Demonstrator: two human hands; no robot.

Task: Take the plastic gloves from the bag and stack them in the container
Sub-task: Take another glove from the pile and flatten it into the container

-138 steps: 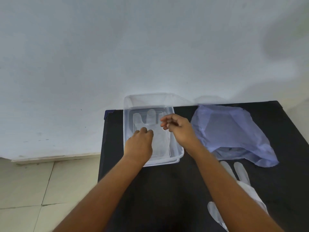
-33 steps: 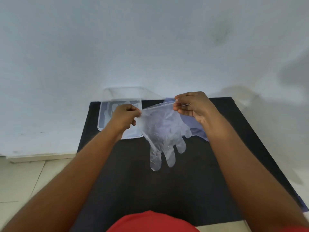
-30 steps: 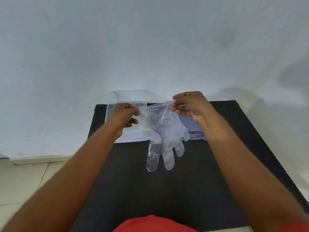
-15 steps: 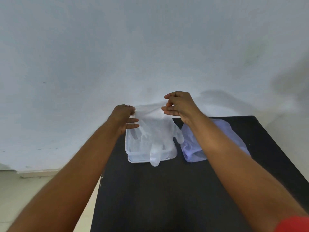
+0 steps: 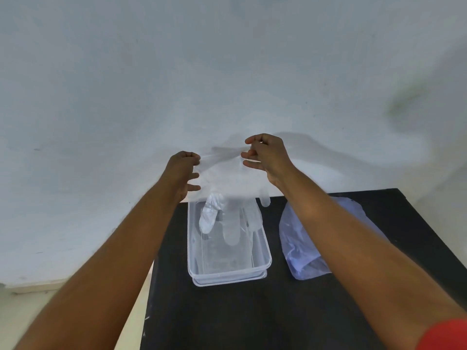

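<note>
Glove (image 5: 228, 188) hangs lengthwise, fingers down into container (image 5: 262, 251) (cuff up); both hands pinch cuff corners.

arms: both bare to above the elbow | right sleeve (image 5: 444, 334): red, short | hands: ungloved

Clear glove (image 5: 231, 195), bluish bag (image 5: 300, 251), black table (image 5: 252, 319)

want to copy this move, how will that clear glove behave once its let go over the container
Probably floppy: the glove sags between the left hand and right hand, fingers dangling into the container. Likely very light, since thin see-through film, so it may drift or crumple rather than land flat.
</note>
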